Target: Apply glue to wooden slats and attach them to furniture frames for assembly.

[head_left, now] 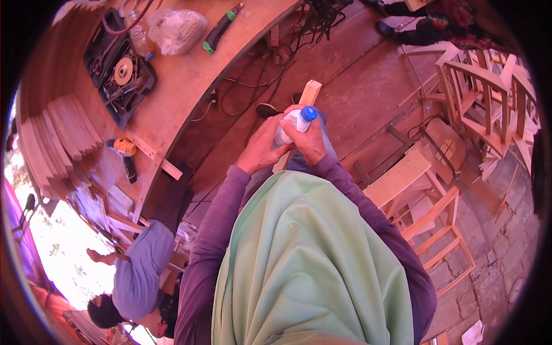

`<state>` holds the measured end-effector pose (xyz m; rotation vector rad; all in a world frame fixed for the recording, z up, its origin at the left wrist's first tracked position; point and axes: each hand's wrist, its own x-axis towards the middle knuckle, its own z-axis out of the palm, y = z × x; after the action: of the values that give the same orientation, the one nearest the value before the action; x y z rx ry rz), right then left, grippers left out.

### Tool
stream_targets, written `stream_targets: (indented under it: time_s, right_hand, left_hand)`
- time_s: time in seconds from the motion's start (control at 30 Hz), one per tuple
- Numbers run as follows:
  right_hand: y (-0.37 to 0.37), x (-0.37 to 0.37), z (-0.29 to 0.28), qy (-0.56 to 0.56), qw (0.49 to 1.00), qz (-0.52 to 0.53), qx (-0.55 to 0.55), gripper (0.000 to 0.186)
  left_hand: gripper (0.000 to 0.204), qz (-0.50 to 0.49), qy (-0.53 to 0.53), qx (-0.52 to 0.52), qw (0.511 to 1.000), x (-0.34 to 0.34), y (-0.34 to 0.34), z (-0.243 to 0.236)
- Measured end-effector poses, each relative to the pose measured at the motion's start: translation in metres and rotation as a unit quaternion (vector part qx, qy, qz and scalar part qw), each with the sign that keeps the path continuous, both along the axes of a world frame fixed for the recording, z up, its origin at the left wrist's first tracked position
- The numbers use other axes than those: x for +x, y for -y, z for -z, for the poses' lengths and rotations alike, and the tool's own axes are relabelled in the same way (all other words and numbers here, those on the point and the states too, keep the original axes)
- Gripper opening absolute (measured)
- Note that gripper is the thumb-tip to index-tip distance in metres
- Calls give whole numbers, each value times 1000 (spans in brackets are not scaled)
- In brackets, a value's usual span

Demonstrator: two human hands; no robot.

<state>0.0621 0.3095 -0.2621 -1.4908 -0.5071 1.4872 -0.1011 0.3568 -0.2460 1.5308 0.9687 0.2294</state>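
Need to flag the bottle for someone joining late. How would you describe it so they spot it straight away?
Start at the green cloth filling the lower middle and follow the purple sleeves up to where the two hands meet. The bottle sits there, gripped by the left hand and right hand against a pale wooden stick. It is white with a blue cap, the only one.

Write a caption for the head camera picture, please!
Both hands, left and right, grip a white blue-capped plastic bottle against a pale wooden strip.

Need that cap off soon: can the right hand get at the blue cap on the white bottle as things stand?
Probably yes. The right hand already wraps the white bottle just below the blue cap, which stands bare above the fingers; the left hand holds lower down.
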Motion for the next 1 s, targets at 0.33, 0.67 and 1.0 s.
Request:
stream_targets:
  time_s: [0.33, 0.67, 1.0]
  right_hand:
    - [6, 28, -2, 175, 940, -239, 171, 88]
    - [-11, 5, -38, -18, 917, -321, 237, 79]
    - [-8, -15, -48, -368, 843, -336, -201, 29]
  left_hand:
    - [61, -247, -11, -79, 966, -4, 107, -7]
    - [58, -455, 83, 4, 887, -29, 181, -64]
    - [40, -482, 165, 55, 859, -56, 237, -136]
